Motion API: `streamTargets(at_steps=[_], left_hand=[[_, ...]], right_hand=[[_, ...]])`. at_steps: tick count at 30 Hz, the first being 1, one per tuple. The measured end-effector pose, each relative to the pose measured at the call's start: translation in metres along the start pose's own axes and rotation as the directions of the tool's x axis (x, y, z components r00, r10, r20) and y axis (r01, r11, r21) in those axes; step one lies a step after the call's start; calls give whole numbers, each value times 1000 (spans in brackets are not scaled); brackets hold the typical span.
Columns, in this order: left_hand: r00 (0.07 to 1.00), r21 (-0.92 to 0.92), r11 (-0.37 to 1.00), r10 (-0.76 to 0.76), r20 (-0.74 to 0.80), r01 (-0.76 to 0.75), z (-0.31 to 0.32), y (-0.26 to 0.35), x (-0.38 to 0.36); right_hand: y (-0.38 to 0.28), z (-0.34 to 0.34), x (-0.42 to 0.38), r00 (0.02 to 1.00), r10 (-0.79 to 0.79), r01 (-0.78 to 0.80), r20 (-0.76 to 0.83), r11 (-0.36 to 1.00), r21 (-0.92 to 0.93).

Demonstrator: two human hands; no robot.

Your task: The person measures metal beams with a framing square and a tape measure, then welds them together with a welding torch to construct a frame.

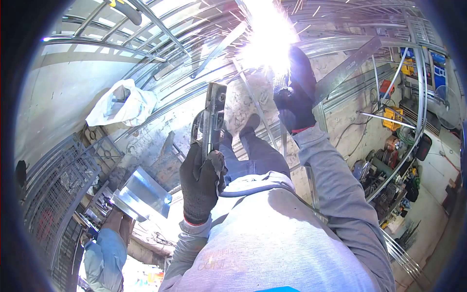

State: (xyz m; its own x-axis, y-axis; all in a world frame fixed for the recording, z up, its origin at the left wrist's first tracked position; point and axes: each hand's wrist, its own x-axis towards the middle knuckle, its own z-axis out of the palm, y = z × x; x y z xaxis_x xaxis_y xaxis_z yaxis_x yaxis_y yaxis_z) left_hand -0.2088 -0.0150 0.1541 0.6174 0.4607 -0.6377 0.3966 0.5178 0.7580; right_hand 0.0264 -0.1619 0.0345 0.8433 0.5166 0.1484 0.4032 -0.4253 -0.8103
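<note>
Gripping near end of metal bar (pixel 212 119), left hand (pixel 200 180) closed; bar points forward. Right hand (pixel 297 92) right of bar, grip unclear beside glare (pixel 267 36).

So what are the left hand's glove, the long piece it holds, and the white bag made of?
Left glove: matte dark knit fabric, probably, given its textured surface and soft folds.
Long piece: likely steel, scuffed grey, with metallic glints.
White bag: seemingly plastic, faintly shiny, sharply creased; film or woven, I can't tell.
</note>
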Motion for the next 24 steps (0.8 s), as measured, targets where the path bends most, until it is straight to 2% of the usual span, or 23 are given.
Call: streamTargets(at_steps=[1,3,4,6,7,9,10,11,13,14,16,19,24], left_hand=[[1000,-1,1000,16,-12,-16,-1,-3,0],[999,-26,1000,2,-48,-3,2,-2,-2],[999,50,998,37,0,-37,-4,-5,0],[997,187,979,81,11,-82,-18,-24,2],[989,141,979,149,8,-149,-20,-33,1],[959,51,958,283,2,-283,-26,-52,-2],[961,-100,956,275,0,-274,-23,-49,-2],[962,-102,957,273,5,-271,-22,-45,-3],[986,-197,973,140,93,-120,-21,-36,-7],[986,-196,973,139,92,-119,-19,-36,-6],[986,-64,984,167,19,-166,-17,-36,-3],[991,-96,987,130,39,-126,-18,-32,-1],[995,-85,993,83,56,-78,-14,-23,-1]], right_hand=[[-3,-4,-7,999,24,-20,47,996,-83],[4,-9,-10,961,-269,278,69,938,-208],[8,-11,-11,910,-407,412,77,871,-269],[-3,-6,-12,952,-302,303,57,893,-333],[-8,-3,-10,963,-266,265,49,897,-354],[-19,3,8,937,-348,325,0,875,-358],[-23,6,18,921,-389,355,-25,862,-361],[-26,7,26,903,-426,381,-49,848,-368],[-25,7,29,885,-461,404,-68,832,-379],[-23,6,30,893,-445,397,-72,851,-343],[-23,6,30,901,-428,388,-74,869,-307],[-26,5,29,911,-407,383,-71,896,-225],[-22,7,28,898,-432,391,-81,870,-299]])
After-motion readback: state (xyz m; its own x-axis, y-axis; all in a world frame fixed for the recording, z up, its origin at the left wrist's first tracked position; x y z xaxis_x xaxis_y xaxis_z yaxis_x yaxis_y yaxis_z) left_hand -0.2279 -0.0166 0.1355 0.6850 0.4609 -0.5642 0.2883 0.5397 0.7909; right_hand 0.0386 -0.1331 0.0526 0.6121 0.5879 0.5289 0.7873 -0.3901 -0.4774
